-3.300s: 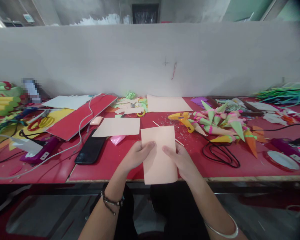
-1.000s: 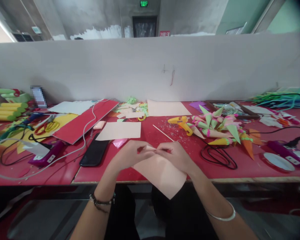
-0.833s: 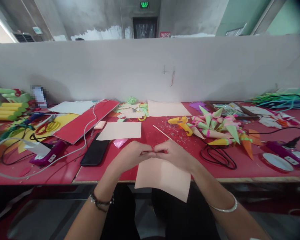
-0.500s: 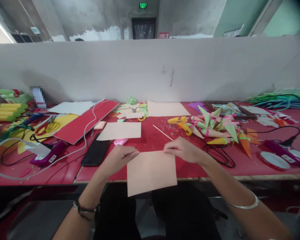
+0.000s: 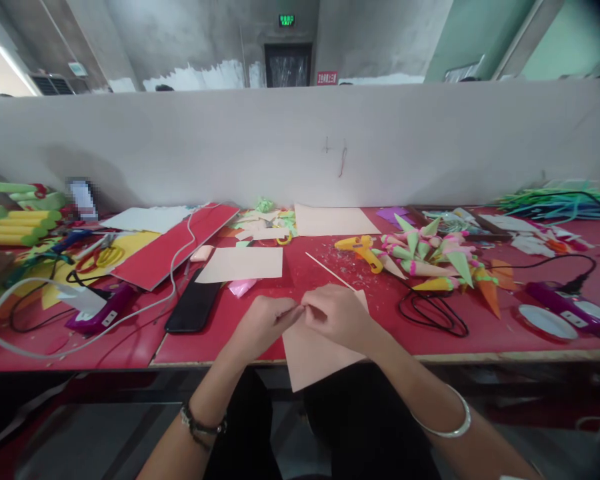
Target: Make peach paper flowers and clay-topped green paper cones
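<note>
A pale peach sheet of paper (image 5: 317,357) hangs tilted over the front edge of the red table. My left hand (image 5: 265,327) pinches at its upper left corner, thumb and fingers closed. Against those fingertips, my right hand (image 5: 336,317) is closed too, its thumb and forefinger pinching at the same corner. The fingers and the right hand's back hide that corner and much of the sheet's top edge. Just beyond my right hand lies a thin wooden stick (image 5: 330,270).
A black phone (image 5: 193,310) lies left, partly under another peach sheet (image 5: 245,263). A yellow glue gun (image 5: 360,250) and several paper cones (image 5: 430,250) are right. Purple power strips (image 5: 100,313) with cables sit at both sides. A white partition (image 5: 205,147) stands behind.
My right hand has moved left along the sheet's top edge to meet my left hand, which shifted slightly right. The sheet has turned and moved right.
</note>
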Demonstrator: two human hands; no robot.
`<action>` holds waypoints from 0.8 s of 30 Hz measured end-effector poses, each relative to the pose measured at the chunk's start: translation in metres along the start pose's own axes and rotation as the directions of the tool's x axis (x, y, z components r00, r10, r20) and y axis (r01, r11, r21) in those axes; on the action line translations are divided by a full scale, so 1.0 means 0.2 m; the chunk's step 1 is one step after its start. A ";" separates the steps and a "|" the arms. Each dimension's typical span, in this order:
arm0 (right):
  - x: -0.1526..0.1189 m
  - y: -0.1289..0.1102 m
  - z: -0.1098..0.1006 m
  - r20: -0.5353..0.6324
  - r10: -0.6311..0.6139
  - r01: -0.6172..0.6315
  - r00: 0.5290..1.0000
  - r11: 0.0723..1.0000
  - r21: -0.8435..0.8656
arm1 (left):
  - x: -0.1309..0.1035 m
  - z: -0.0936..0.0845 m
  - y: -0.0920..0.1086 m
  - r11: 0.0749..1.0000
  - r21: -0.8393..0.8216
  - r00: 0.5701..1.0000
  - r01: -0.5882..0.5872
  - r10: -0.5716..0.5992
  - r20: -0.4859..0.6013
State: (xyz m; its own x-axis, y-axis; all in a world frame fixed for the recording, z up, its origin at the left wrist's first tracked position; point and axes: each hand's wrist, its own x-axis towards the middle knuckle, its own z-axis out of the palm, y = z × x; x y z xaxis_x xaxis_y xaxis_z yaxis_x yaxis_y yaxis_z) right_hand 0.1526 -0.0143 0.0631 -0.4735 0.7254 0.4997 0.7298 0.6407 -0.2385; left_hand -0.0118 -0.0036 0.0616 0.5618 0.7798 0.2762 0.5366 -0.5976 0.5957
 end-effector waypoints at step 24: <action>0.00 0.09 -0.10 0.277 -0.072 0.074 0.958 0.997 0.004 | 0.01 -0.05 0.03 0.869 0.477 0.990 -0.133 0.141 0.020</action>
State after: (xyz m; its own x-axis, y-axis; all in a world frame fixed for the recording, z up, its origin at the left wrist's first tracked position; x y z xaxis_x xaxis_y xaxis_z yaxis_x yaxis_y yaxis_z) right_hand 0.1755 -0.0084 0.0757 -0.6428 0.7188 0.2649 0.6911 0.6933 -0.2043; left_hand -0.0134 -0.0035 0.0743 0.6439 0.6842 0.3424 0.6918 -0.7118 0.1213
